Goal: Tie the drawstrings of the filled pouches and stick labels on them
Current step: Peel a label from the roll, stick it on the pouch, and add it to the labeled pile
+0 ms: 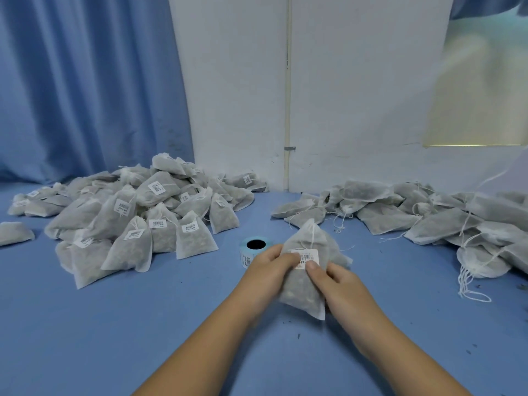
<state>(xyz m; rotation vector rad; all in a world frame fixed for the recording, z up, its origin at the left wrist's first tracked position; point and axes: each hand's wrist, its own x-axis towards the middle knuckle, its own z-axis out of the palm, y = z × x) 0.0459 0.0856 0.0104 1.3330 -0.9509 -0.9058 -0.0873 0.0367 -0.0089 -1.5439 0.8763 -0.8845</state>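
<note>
A filled white mesh pouch (307,284) with its drawstring pulled tight is held upright over the blue table (143,324). My left hand (267,265) grips its left side, with the thumb on a white barcode label (305,258) on the pouch's front. My right hand (334,281) grips the right side, thumb pressing the label's lower edge. A blue label roll (255,247) stands just behind my left hand.
A heap of several labelled pouches (137,218) lies at the left. Several unlabelled pouches (428,215) with loose strings sprawl at the right. One stray pouch (14,232) lies at the far left. A white wall and blue curtain stand behind.
</note>
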